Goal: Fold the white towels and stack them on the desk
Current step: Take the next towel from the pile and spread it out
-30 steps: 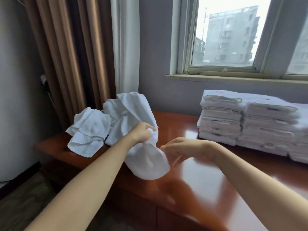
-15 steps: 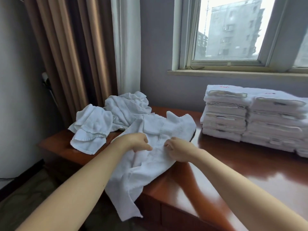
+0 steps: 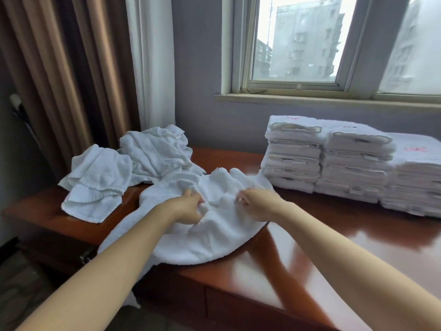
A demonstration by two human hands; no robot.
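From my remote seat I see the glossy reddish-brown wooden desk (image 3: 358, 237) filling the lower half of the view, its near edge running across in front of me. Behind it a grey-framed window (image 3: 298, 84) sits in the wall, with long brown pleated curtains (image 3: 66, 80) and a white sheer curtain (image 3: 152, 63) hanging to its left.

On the far right of the desk stand three neat stacks of folded white towels (image 3: 353, 163), side by side and touching, just under the windowsill.

The unfolded white terry towel (image 3: 214, 237) lies rumpled on the near left part of the desk. Its left portion hangs over the front edge, and its far right corner touches the foot of the nearest stack.

Behind it, at the left end of the desk, lies a heap of crumpled white towels (image 3: 133, 163).

My left hand (image 3: 188, 207) has its fingers curled into a bunch of the unfolded towel near its middle. My right hand (image 3: 257, 204), close beside it but apart, pinches a fold of the same cloth.
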